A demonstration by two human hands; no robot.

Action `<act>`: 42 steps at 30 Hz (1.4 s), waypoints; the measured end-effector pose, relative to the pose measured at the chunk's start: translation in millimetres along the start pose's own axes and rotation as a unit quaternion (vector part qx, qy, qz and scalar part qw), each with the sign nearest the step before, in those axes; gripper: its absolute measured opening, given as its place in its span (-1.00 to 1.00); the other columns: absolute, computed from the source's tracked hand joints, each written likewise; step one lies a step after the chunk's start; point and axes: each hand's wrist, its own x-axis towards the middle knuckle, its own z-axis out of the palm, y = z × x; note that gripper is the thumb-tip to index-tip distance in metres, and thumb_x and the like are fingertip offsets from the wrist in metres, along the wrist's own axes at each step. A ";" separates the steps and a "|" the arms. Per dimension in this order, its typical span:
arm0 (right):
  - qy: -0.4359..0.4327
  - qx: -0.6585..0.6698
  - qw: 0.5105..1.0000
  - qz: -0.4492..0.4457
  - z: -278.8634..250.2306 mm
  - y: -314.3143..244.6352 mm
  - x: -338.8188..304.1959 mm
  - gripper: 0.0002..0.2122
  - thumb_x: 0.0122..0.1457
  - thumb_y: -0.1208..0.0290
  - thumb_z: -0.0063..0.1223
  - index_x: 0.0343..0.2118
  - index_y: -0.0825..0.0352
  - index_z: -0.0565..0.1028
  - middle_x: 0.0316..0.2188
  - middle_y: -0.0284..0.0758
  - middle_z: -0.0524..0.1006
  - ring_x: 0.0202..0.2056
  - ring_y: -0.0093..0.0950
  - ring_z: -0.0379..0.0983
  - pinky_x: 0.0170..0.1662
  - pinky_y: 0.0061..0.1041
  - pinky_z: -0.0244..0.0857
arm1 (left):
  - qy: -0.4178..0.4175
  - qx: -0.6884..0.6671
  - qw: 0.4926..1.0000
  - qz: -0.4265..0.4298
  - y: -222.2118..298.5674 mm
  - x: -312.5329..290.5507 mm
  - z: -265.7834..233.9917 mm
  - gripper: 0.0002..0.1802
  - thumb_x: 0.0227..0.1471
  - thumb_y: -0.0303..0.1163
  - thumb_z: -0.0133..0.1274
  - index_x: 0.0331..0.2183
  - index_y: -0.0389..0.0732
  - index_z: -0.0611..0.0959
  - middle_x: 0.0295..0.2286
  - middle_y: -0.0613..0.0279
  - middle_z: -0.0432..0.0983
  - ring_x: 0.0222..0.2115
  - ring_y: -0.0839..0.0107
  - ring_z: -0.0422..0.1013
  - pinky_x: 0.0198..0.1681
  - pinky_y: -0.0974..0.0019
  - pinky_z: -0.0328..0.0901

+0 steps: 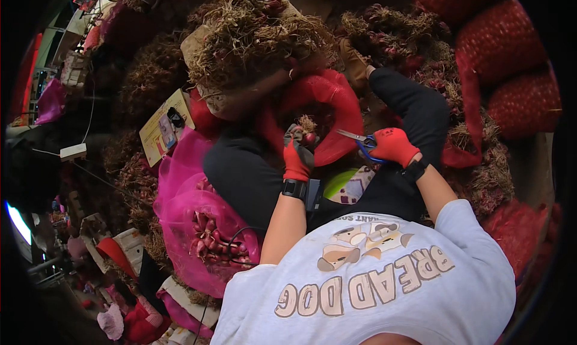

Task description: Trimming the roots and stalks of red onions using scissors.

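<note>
My left hand (297,154), in a red and grey glove, is closed on a small bunch of shallots (309,138) with dry, straw-coloured tops. Below it lies the open mouth of a red mesh bag (347,113), its rim rolled outward between my legs. My right hand (393,146), in a red glove, grips blue-handled scissors (365,142). The blades point left toward the shallots, slightly parted and not touching them. Right beyond the bag, a large heap of dried shallot tops (258,41) rests on a sack. How full the red bag is cannot be made out.
A pink mesh bag (180,189) with loose shallots (219,240) stands by my left leg. Full red mesh sacks (505,41) are stacked at the far right. Piled shallots (487,177) lie along the right. A cardboard piece (165,127) and a cable (105,180) are at the left.
</note>
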 end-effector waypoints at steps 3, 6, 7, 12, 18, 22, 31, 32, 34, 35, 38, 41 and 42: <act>0.025 0.341 0.939 -0.046 -23.9 -13.3 -26.1 -0.71 -0.03 0.17 0.15 -0.31 0.25 0.49 -0.46 -0.24 0.53 -0.38 -0.28 0.47 -0.30 -0.40 0.29 | 0.035 -0.002 0.996 0.076 4.0 -7.6 15.2 -0.70 -0.01 -0.26 0.08 -0.21 -0.01 0.40 -0.33 0.26 0.38 -0.39 0.33 0.40 -0.35 0.22 0.40; 0.013 0.363 0.931 -0.047 -22.4 -32.2 -38.7 -0.73 -0.03 0.20 0.17 -0.33 0.27 0.50 -0.46 -0.23 0.53 -0.39 -0.28 0.47 -0.32 -0.42 0.28 | -0.031 -0.047 0.997 0.057 5.1 -4.3 22.3 -0.75 0.00 -0.29 0.06 -0.23 -0.02 0.42 -0.34 0.27 0.38 -0.40 0.33 0.40 -0.33 0.26 0.39; 0.092 0.327 0.937 -0.083 -12.3 -38.4 -41.1 -0.73 -0.05 0.19 0.18 -0.36 0.27 0.52 -0.47 -0.23 0.53 -0.40 -0.29 0.48 -0.34 -0.42 0.29 | -0.030 -0.070 0.996 0.040 4.1 -3.1 21.1 -0.76 0.00 -0.31 0.06 -0.24 -0.02 0.42 -0.34 0.27 0.38 -0.40 0.34 0.40 -0.33 0.28 0.39; 0.057 0.253 0.965 -0.028 7.2 -52.4 -32.9 -0.64 0.01 -0.06 0.00 -0.39 0.18 0.54 -0.47 -0.24 0.54 -0.37 -0.23 0.47 -0.32 -0.37 0.31 | -0.023 -0.127 0.992 0.009 4.9 -4.5 13.4 -0.82 0.01 -0.37 0.04 -0.28 -0.03 0.45 -0.36 0.29 0.37 -0.42 0.39 0.38 -0.33 0.38 0.40; 0.049 0.249 0.967 -0.006 4.5 -59.8 -25.2 -0.61 -0.02 -0.10 0.01 -0.41 0.18 0.54 -0.46 -0.25 0.54 -0.37 -0.25 0.48 -0.31 -0.36 0.31 | -0.014 -0.095 0.995 0.034 3.3 -8.0 13.6 -0.83 0.03 -0.37 0.03 -0.27 -0.02 0.45 -0.38 0.33 0.38 -0.42 0.48 0.36 -0.34 0.45 0.37; 0.074 0.235 0.969 -0.002 8.0 -63.1 -21.2 -0.62 -0.03 -0.05 0.07 -0.40 0.23 0.51 -0.48 -0.26 0.53 -0.38 -0.28 0.48 -0.31 -0.38 0.30 | -0.075 -0.067 0.995 0.022 -3.9 -6.8 8.0 -0.78 0.08 -0.38 -0.01 -0.19 -0.10 0.40 -0.33 0.35 0.32 -0.34 0.56 0.32 -0.29 0.54 0.34; 0.121 0.149 0.981 -0.033 34.1 -53.8 -4.5 -0.59 0.01 -0.05 0.00 -0.34 0.27 0.43 -0.45 -0.21 0.50 -0.33 -0.25 0.47 -0.28 -0.31 0.31 | -0.089 0.024 0.996 0.007 -1.0 -25.4 25.2 -0.80 0.13 -0.47 -0.17 -0.16 -0.14 0.39 -0.29 0.35 0.30 -0.32 0.62 0.29 -0.25 0.57 0.29; 0.113 0.163 0.980 -0.025 34.1 -53.8 -2.2 -0.60 0.01 -0.05 0.00 -0.36 0.26 0.43 -0.46 -0.21 0.50 -0.34 -0.25 0.47 -0.28 -0.30 0.31 | -0.085 0.021 0.996 0.002 0.2 -27.5 28.9 -0.81 0.14 -0.45 -0.17 -0.16 -0.14 0.38 -0.30 0.35 0.30 -0.33 0.62 0.29 -0.26 0.58 0.28; 0.097 0.175 0.980 -0.010 36.3 -55.9 1.4 -0.61 0.02 -0.04 -0.01 -0.39 0.26 0.44 -0.49 -0.19 0.51 -0.36 -0.23 0.47 -0.29 -0.29 0.30 | -0.085 0.164 0.978 0.093 0.2 -28.7 28.4 -0.82 0.15 -0.42 -0.15 -0.17 -0.14 0.38 -0.31 0.37 0.30 -0.34 0.62 0.28 -0.27 0.58 0.28; 0.089 0.181 0.979 -0.002 38.2 -56.3 2.4 -0.62 0.02 -0.03 -0.01 -0.41 0.26 0.44 -0.50 -0.19 0.51 -0.38 -0.22 0.47 -0.29 -0.29 0.30 | -0.087 0.304 0.931 0.184 -2.3 -26.4 25.6 -0.82 0.16 -0.40 -0.15 -0.17 -0.14 0.38 -0.32 0.38 0.30 -0.34 0.62 0.28 -0.27 0.58 0.28; 0.119 0.208 0.971 -0.005 49.5 -53.0 5.7 -0.62 0.04 -0.03 -0.02 -0.46 0.28 0.46 -0.52 -0.17 0.51 -0.41 -0.19 0.46 -0.29 -0.27 0.29 | -0.087 0.413 0.883 0.206 -1.1 -26.3 26.7 -0.80 0.17 -0.33 -0.15 -0.21 -0.23 0.39 -0.32 0.31 0.35 -0.35 0.49 0.32 -0.26 0.46 0.27; 0.067 0.220 0.973 0.007 53.7 -50.8 10.8 -0.60 0.04 -0.03 -0.02 -0.48 0.31 0.47 -0.50 -0.12 0.51 -0.40 -0.16 0.45 -0.29 -0.27 0.29 | -0.070 0.389 0.900 0.185 -3.1 -24.9 24.3 -0.79 0.15 -0.31 -0.11 -0.23 -0.24 0.40 -0.33 0.29 0.37 -0.35 0.44 0.34 -0.25 0.40 0.27; 0.050 0.236 0.970 0.012 56.7 -49.8 13.3 -0.59 0.04 -0.04 -0.02 -0.48 0.31 0.47 -0.49 -0.11 0.50 -0.39 -0.16 0.45 -0.28 -0.27 0.29 | -0.062 0.330 0.927 0.168 -4.4 -21.3 20.7 -0.80 0.14 -0.32 -0.09 -0.23 -0.22 0.41 -0.34 0.29 0.37 -0.35 0.46 0.34 -0.25 0.39 0.28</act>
